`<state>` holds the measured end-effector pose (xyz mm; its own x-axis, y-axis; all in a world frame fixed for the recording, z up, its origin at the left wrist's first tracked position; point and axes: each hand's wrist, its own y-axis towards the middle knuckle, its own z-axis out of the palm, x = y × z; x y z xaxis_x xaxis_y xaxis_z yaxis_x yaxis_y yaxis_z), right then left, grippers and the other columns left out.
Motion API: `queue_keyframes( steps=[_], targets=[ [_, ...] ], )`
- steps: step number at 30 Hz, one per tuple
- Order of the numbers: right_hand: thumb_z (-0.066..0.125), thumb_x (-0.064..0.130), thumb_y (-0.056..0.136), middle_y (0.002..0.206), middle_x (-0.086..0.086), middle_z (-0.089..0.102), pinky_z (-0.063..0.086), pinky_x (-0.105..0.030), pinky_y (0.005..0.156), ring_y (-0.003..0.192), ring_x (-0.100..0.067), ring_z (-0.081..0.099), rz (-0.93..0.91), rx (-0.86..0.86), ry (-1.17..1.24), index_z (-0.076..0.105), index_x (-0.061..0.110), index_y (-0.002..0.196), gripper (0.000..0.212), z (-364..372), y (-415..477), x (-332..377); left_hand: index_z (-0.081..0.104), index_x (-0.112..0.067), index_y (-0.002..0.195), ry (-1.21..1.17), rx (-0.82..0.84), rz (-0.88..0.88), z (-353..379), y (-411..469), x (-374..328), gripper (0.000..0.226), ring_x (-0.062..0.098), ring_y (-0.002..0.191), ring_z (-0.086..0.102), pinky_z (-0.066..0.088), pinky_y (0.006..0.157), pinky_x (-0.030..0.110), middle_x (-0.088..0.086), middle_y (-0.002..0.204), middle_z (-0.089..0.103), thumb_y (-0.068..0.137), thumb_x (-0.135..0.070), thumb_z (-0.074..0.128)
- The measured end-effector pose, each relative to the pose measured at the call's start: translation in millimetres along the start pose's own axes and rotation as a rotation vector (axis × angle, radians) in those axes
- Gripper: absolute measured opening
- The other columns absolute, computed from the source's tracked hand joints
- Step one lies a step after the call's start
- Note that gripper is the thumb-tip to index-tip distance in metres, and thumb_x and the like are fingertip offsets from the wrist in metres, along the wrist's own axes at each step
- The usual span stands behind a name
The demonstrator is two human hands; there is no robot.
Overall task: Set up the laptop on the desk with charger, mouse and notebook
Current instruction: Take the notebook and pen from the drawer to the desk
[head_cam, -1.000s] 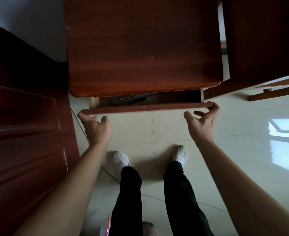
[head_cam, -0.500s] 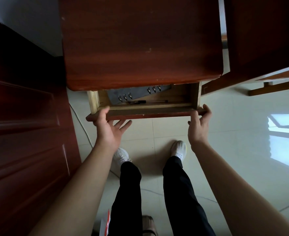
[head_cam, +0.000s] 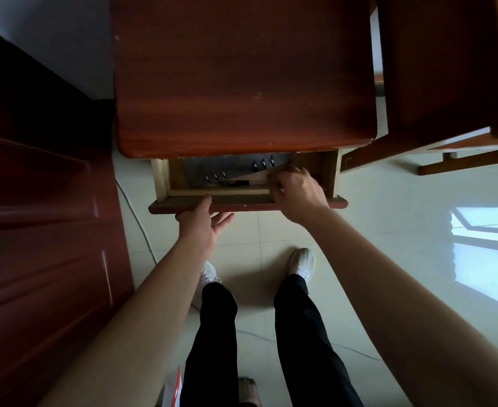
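A reddish wooden desk [head_cam: 241, 77] stands in front of me with a bare top. Its drawer [head_cam: 241, 204] is pulled partly out. Inside lies a grey ring-bound notebook [head_cam: 227, 168] with a dark pen [head_cam: 236, 182] on its near edge. My left hand [head_cam: 202, 223] cups the drawer front from below, thumb on its top edge. My right hand [head_cam: 296, 188] reaches into the drawer's right side, fingers curled over the notebook's right end; whether it grips it is hidden. No laptop, charger or mouse is in sight.
A dark red door [head_cam: 36, 230] stands close on the left. A wooden chair or second piece of furniture [head_cam: 447, 83] stands to the right. A thin cable [head_cam: 136, 218] runs along the tiled floor. My feet in white shoes [head_cam: 302, 261] are below the drawer.
The drawer slid further out, uncovering the notebook and pen. My right hand left the drawer front and went into the drawer. My left hand shifted toward the middle of the drawer front.
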<state>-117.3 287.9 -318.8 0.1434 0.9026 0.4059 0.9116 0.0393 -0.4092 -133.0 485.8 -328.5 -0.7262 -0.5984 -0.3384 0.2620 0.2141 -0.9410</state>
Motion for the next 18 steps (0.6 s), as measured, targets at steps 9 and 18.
queue_keyframes(
  steps=[9, 18],
  targets=[
    [0.047, 0.033, 0.101, 0.142, -0.01, 0.053, 0.039, -0.054, 0.109, 0.131, -0.033, 0.047, 0.066, 0.319, -0.133, 0.046, 0.024, 0.144, 0.044, 19.4, 44.9, 4.2, 0.015, -0.022, 0.152, 0.732, -0.265, 0.699, -28.7, -6.6, -12.8, 0.091, 0.012, 0.093, 0.046, 0.043, 0.078, 0.017, 0.013, 0.142, 0.026, 0.082, -0.017, 0.074],
    [0.048, 0.032, 0.098, 0.138, -0.01, 0.055, 0.047, -0.049, 0.101, 0.123, -0.032, 0.053, 0.1, 0.297, -0.072, 0.049, 0.02, 0.14, 0.043, 16.4, 40.4, 6.3, 0.029, -0.013, 0.146, 0.911, -0.241, 0.742, -28.7, -5.6, -12.1, 0.07, 0.03, 0.119, 0.046, 0.044, 0.088, 0.028, 0.016, 0.144, 0.024, 0.087, -0.019, 0.067]
  ],
)
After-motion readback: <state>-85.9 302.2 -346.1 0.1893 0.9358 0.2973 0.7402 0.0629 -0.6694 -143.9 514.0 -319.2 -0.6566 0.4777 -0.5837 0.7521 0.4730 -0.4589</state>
